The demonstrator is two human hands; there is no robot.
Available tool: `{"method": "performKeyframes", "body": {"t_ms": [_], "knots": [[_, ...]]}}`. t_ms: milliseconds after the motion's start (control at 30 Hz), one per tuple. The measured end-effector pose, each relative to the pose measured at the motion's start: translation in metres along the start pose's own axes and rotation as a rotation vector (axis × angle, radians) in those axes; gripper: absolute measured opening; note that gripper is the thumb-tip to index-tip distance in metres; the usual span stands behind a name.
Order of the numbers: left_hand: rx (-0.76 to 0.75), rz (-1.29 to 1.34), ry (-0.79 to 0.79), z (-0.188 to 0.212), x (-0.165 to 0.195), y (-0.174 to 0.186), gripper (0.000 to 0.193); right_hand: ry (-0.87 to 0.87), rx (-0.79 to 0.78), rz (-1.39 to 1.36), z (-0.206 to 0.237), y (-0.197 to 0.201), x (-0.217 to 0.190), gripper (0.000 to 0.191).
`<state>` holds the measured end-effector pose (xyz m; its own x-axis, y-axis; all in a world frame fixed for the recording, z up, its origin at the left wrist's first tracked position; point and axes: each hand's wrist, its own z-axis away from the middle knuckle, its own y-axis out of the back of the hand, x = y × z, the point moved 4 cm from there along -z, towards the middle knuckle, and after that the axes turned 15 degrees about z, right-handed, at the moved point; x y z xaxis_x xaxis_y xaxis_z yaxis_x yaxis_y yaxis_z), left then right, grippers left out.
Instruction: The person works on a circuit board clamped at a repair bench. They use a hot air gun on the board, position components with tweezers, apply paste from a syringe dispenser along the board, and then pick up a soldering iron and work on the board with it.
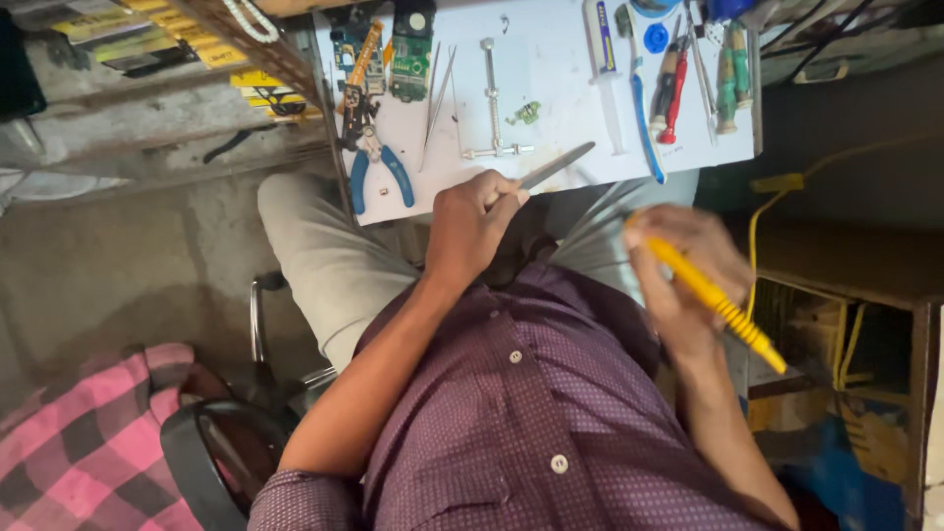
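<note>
The left hand (472, 224) pinches a flat grey metal tool (557, 164) pointing up-right toward the white worktop (560, 98), while the blurred right hand (688, 265) apparently grips a yellow-handled tool (718, 307) slanting down-right.

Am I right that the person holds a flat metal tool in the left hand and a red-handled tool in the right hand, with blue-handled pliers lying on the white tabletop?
Not quite: the tool in the right hand has a yellow handle, not red, as the head view shows. The left hand does hold the flat metal tool, and the blue-handled pliers lie on the white tabletop.
</note>
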<state>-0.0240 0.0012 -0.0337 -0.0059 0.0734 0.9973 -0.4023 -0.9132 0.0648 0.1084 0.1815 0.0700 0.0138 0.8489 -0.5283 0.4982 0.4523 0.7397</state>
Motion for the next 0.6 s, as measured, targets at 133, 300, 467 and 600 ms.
{"method": "performKeyframes", "body": {"t_ms": [133, 300, 467, 600], "knots": [[-0.015, 0.014, -0.008, -0.0041, -0.0013, 0.0005, 0.020, 0.010, 0.044, 0.094, -0.0034, 0.0039, -0.0012, 0.013], [-0.007, -0.014, 0.012, -0.0046, -0.0008, 0.0009, 0.019, 0.061, 0.028, -0.020, -0.0049, 0.0020, -0.0050, 0.014], [0.005, -0.014, 0.031, -0.0053, -0.0020, 0.0023, 0.018, 0.073, 0.023, -0.051, -0.0035, 0.0005, -0.0034, 0.013], [0.000, 0.011, -0.009, -0.0030, -0.0020, 0.0007, 0.017, 0.109, 0.028, -0.041, -0.0023, 0.0004, -0.0003, 0.013]]}}
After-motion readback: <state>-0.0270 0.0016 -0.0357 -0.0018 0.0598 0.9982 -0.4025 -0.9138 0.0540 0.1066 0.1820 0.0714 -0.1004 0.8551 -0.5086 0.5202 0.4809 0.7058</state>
